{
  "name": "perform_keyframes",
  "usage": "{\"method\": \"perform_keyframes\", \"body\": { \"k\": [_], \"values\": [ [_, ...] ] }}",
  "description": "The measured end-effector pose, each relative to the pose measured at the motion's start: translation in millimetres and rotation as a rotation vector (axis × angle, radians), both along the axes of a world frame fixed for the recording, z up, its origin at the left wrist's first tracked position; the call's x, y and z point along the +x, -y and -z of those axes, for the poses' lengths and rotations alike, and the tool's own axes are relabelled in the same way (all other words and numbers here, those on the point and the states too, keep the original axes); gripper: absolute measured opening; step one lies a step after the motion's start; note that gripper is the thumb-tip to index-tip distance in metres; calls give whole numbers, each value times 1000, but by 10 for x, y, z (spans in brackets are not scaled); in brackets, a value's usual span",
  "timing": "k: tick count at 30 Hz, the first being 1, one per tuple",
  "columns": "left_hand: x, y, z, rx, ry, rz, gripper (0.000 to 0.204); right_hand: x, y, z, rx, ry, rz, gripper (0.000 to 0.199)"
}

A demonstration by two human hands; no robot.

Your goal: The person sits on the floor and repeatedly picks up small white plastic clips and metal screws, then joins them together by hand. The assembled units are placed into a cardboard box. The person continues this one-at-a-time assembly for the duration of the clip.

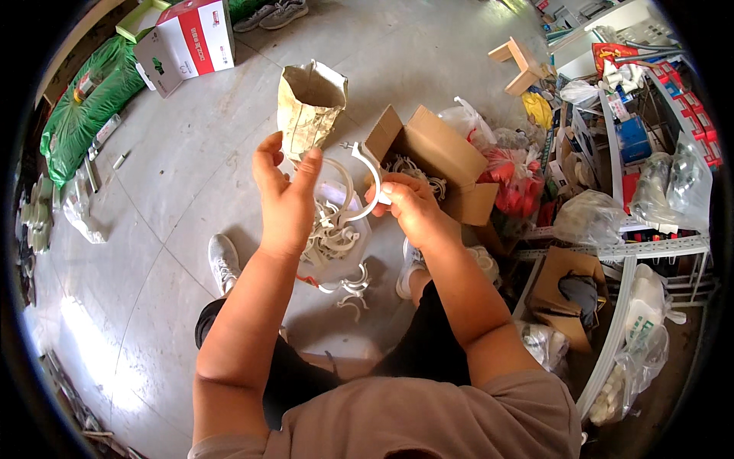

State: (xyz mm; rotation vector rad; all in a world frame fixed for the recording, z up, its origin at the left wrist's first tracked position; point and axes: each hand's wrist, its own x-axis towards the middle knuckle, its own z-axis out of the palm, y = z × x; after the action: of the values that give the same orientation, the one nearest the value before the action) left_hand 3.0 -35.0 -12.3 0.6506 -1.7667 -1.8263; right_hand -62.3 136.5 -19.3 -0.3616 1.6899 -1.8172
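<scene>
My right hand (414, 205) pinches a white pipe clamp (374, 170) by its lower right side. A screw sticks out at the clamp's upper end. Beside it curves a thinner off-white band (349, 183); whether the two are joined I cannot tell. My left hand (287, 195) is raised with thumb and fingers apart, nothing seen in it. Just beyond its fingertips stands a crumpled tan paper bag (312, 115), its mouth open upward. Below the hands, a pale tub (330, 269) holds several white clamps (329, 241), partly hidden by my left arm.
Loose clamps (352, 287) lie by the tub, between my shoes. An open cardboard box (447, 145) with more clamps stands right of my hand. Beyond are red-filled plastic bags (514, 180), a small wooden stool (520, 65) and cluttered shelving (657, 243). Green sacks (92, 107) lie far left.
</scene>
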Motion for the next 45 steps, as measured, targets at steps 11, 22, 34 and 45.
{"method": "perform_keyframes", "body": {
  "k": [11, 22, 34, 45],
  "values": [
    [-38, -172, -44, 470, -93, 396, 18, 81, 39, -53, 4, -302, 27, 18],
    [-37, -182, -123, 323, -119, 500, 16, -80, -2, -72, -374, 88, 133, 15],
    [-64, -53, -70, 574, 25, 579, 26, -295, -162, -173, -875, 550, 187, 25],
    [-33, -72, -64, 377, -94, 673, 21, -361, -182, -94, -752, 715, 273, 20]
  ]
}}
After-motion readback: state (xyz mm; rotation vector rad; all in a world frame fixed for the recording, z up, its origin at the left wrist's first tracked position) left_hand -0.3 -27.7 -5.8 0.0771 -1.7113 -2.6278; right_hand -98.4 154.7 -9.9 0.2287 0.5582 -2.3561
